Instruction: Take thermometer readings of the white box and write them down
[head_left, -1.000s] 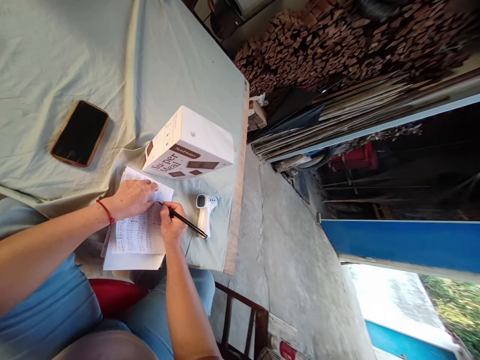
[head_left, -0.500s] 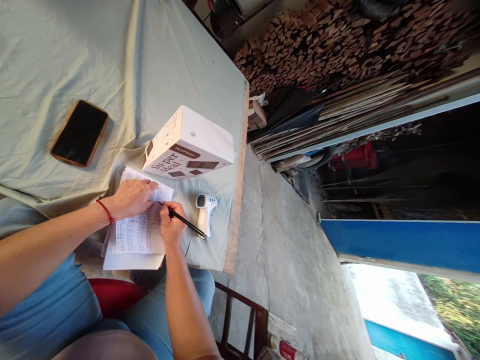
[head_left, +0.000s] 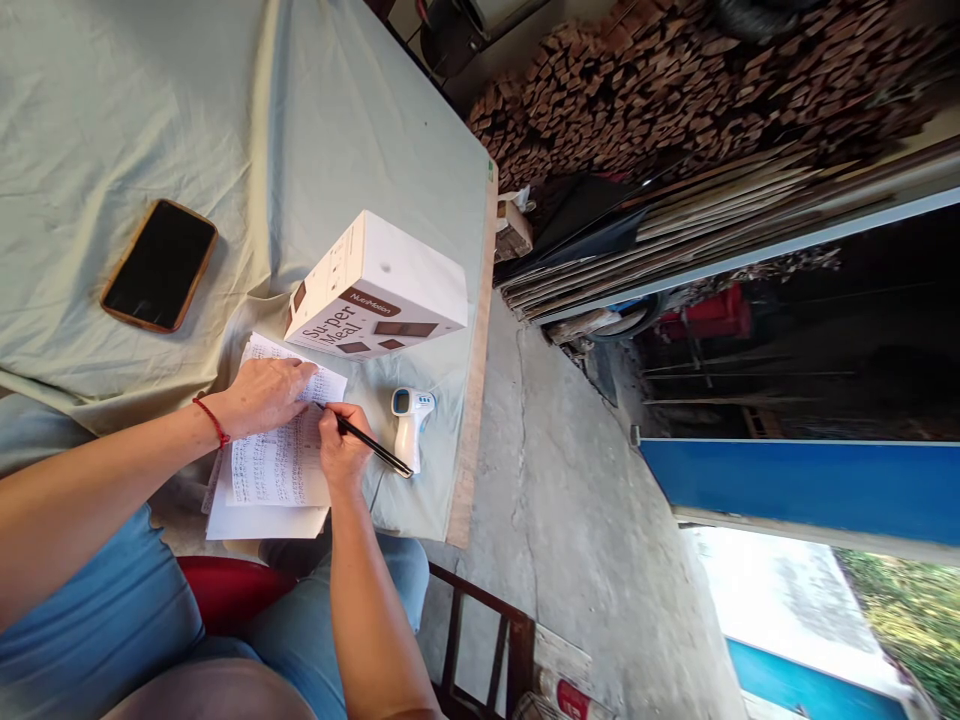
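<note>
Handwriting covers the top sheet of paper (head_left: 281, 470), which lies over other sheets at the near table edge. My left hand (head_left: 268, 395) rests flat on its upper part, fingers stretched out, a red cord round the wrist. A black pen (head_left: 375, 447) is pinched in my right hand (head_left: 345, 447), its tip on the paper close to my left fingertips. Just right of the right hand lies a white and blue infrared thermometer (head_left: 409, 425). Beyond the paper stands a white box (head_left: 405, 280) with brown print.
A phone (head_left: 159, 265) in a brown case lies on the cloth-covered table (head_left: 375, 130), left of the box. The table's wooden edge (head_left: 478, 400) runs along the right. A dark wooden chair frame (head_left: 487, 620) stands on the concrete floor. Stacked firewood (head_left: 637, 90) lies beyond.
</note>
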